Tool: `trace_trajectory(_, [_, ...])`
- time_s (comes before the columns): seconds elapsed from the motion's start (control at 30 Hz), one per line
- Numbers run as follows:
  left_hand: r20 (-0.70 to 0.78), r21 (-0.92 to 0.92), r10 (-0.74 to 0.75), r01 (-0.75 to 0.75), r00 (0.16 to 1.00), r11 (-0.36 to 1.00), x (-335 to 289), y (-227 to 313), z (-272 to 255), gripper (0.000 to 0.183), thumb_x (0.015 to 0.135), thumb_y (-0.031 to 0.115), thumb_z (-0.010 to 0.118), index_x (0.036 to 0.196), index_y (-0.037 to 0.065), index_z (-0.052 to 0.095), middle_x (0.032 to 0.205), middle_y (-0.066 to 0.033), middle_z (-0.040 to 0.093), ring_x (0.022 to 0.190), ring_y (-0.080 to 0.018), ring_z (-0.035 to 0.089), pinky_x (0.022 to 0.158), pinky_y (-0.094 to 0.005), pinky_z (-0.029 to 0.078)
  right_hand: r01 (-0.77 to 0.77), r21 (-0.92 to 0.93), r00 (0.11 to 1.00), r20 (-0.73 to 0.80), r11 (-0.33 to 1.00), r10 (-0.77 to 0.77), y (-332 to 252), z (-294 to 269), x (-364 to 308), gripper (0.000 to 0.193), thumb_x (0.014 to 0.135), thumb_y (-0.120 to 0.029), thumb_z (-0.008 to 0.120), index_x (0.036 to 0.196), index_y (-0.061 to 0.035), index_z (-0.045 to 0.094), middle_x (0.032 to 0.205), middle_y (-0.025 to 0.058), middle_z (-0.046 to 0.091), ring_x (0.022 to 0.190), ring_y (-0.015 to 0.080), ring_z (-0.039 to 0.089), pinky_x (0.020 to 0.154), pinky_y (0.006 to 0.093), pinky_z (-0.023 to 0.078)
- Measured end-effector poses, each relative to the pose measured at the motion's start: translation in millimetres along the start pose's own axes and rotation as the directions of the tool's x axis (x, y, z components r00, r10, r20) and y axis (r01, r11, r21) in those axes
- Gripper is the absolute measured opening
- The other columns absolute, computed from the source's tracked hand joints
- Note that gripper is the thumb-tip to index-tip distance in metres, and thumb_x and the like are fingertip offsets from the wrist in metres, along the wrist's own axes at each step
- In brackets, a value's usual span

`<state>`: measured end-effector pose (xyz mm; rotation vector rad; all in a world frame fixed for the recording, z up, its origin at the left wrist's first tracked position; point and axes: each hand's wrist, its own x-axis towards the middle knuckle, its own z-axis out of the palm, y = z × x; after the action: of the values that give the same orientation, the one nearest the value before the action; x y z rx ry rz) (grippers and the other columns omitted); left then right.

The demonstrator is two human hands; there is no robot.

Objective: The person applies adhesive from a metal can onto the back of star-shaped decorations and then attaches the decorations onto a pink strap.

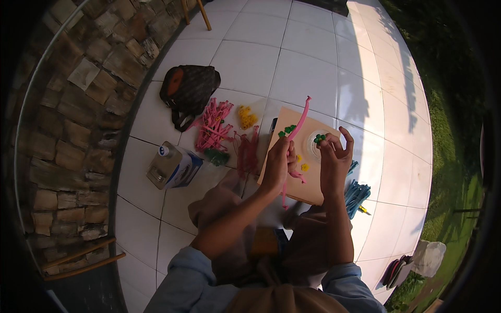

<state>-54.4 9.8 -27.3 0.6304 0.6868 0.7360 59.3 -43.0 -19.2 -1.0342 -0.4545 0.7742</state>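
My left hand (278,163) is closed around a long pink strip (301,119), which sticks up past the fingers; more pink ends hang below. Beside the strip are small green flower-shaped pieces (287,131); whether they are attached to it I cannot tell. My right hand (336,159) pinches a green flower-shaped piece (320,139) between thumb and forefinger, the other fingers raised. Under both hands lies a tan board (318,121). It carries a clear round dish (308,148), partly behind the right hand, and yellow flower-shaped pieces (305,167).
Left of the board lie pink strips (213,125), yellow pieces (247,118), green pieces (216,156) and darker red strips (247,151). A plastic jug (175,166) and a dark patterned bag (191,88) stand further left. Blue strips (356,195) and a yellow-handled tool (364,209) lie right.
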Motion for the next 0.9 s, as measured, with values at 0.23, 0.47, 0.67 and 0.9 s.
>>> trace_trajectory(0.23, [0.075, 0.131, 0.218, -0.227, 0.973, 0.965, -9.7, 5.3, 2.8, 0.026, 0.097, 0.026, 0.034, 0.077, 0.009, 0.037, 0.058, 0.0051, 0.025, 0.047, -0.0025, 0.022, 0.041, -0.0199, 0.02, -0.126, 0.131, 0.989, 0.095, 0.983, 0.114, -3.7, 19.9, -12.2, 0.05, 0.077, 0.008, 0.059, 0.117, -0.0064, 0.033, 0.086, 0.0079, 0.057, 0.081, 0.0137, 0.056, 0.074, 0.0249, 0.045])
trace_trajectory(0.47, [0.072, 0.3, 0.285, -0.293, 0.956, 0.908, -12.5, 0.2, 2.7, 0.02, 0.097, 0.019, 0.032, 0.086, 0.006, 0.043, 0.059, 0.005, 0.031, 0.046, -0.0011, 0.026, 0.042, -0.0185, 0.023, -0.174, 0.251, 0.983, 0.104, 0.952, 0.152, -3.3, 29.1, -15.9, 0.05, 0.077, 0.009, 0.058, 0.115, -0.0057, 0.03, 0.084, 0.0102, 0.059, 0.082, 0.0172, 0.059, 0.08, 0.028, 0.045])
trace_trajectory(0.67, [0.088, 0.305, 0.312, -0.323, 0.946, 0.896, -14.7, -0.5, 4.4, 0.02, 0.097, 0.017, 0.032, 0.096, 0.004, 0.047, 0.058, 0.0047, 0.033, 0.046, -0.001, 0.028, 0.042, -0.0184, 0.024, -0.125, 0.228, 0.992, 0.05, 0.966, 0.116, -2.9, 33.6, -12.5, 0.049, 0.076, 0.008, 0.06, 0.112, -0.0058, 0.029, 0.084, 0.0118, 0.059, 0.082, 0.0186, 0.06, 0.08, 0.0284, 0.046])
trace_trajectory(0.9, [0.094, 0.341, 0.336, -0.347, 0.937, 0.874, -13.8, 0.3, 5.5, 0.019, 0.097, 0.021, 0.031, 0.088, 0.008, 0.042, 0.057, 0.0049, 0.029, 0.045, -0.0021, 0.024, 0.04, -0.0198, 0.019, -0.126, 0.225, 0.992, 0.037, 0.966, 0.12, 2.4, 33.8, -11.0, 0.047, 0.076, 0.008, 0.06, 0.109, -0.0054, 0.029, 0.085, 0.0129, 0.059, 0.082, 0.0186, 0.061, 0.08, 0.0284, 0.046])
